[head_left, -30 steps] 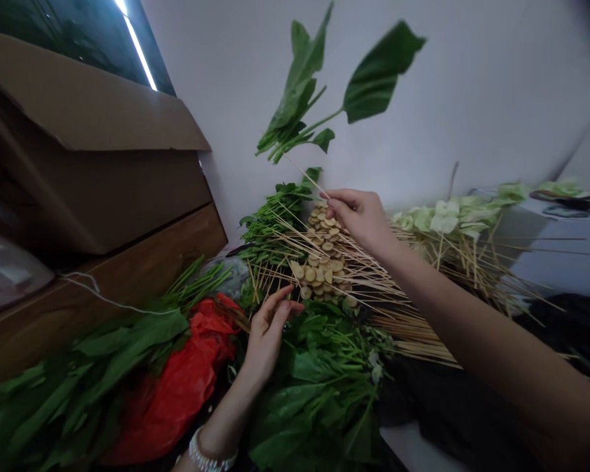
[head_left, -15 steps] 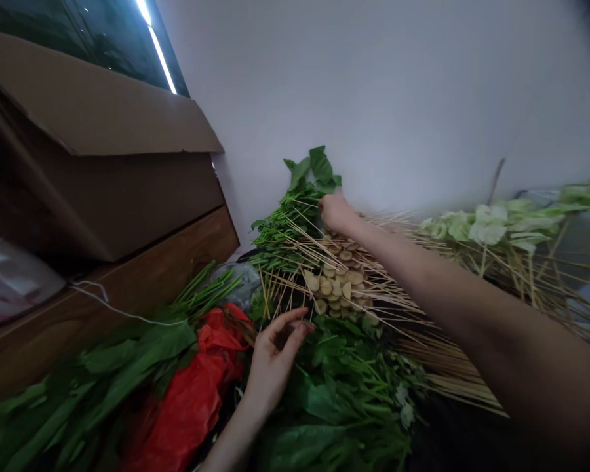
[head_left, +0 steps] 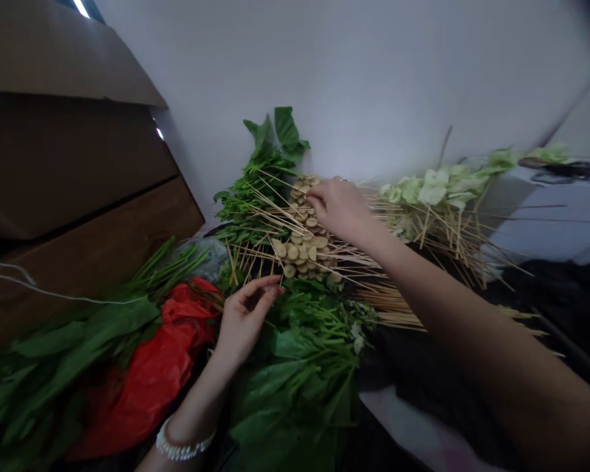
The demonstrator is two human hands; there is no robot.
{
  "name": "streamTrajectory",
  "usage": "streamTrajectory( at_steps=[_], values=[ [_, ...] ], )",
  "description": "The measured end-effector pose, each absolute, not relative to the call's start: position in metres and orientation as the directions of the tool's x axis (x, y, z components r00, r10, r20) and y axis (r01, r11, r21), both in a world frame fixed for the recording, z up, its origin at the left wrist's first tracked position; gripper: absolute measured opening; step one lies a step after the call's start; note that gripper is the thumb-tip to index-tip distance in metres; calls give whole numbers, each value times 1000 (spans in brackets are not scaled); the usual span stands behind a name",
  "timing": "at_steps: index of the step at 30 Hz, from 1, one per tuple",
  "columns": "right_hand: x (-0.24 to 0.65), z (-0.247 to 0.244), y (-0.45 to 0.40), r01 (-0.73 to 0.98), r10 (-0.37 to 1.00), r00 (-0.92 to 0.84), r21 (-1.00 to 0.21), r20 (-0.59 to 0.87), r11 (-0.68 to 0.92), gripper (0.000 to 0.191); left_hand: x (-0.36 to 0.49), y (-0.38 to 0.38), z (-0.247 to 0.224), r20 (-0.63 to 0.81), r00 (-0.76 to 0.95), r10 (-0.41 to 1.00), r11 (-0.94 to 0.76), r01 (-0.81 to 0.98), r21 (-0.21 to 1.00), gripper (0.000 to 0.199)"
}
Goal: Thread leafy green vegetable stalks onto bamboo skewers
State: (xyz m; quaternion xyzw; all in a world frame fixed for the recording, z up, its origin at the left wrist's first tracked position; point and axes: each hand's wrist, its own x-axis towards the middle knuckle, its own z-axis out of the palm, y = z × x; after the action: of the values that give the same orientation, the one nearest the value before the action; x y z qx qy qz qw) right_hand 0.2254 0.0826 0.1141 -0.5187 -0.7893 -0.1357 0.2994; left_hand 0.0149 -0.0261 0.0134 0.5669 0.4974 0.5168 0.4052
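Seemingly, the step is settling skewered greens [head_left: 248,196] left of the sliced rounds [head_left: 299,252]. The right hand [head_left: 341,208] pinches, any grip unclear; the left hand's [head_left: 243,322] fingers curl loosely, apparently empty. Next calls for clearing the sticks [head_left: 388,305].

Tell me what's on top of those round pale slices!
Thin sticks cross the left edge of the round pale slices, and the right hand hides some near the far end. Whatever's behind that hand can't be seen.

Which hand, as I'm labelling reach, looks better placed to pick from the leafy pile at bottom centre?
Left, probably: the left hand is beside that leafy pile, while the right hand is farther off, at the pale slices.
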Motion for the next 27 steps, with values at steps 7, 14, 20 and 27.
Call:
streamTrajectory(
  at_steps=[7,14,20,27],
  values=[
    [284,75,15,822,773,-246,-297,585,486,23,25,-31,13,244,99,965,-264,349,899,20],
    [328,39,-11,775,902,-294,-473,316,419,20,31,-41,17,230,338,912,-370,441,817,40],
    [351,32,-22,855,928,-352,-445,-125,265,15,31,-41,6,230,474,850,-464,467,752,19],
    [344,16,-21,976,962,-205,-114,-182,186,21,29,-35,0,300,529,794,-569,472,673,14]
  ],
)
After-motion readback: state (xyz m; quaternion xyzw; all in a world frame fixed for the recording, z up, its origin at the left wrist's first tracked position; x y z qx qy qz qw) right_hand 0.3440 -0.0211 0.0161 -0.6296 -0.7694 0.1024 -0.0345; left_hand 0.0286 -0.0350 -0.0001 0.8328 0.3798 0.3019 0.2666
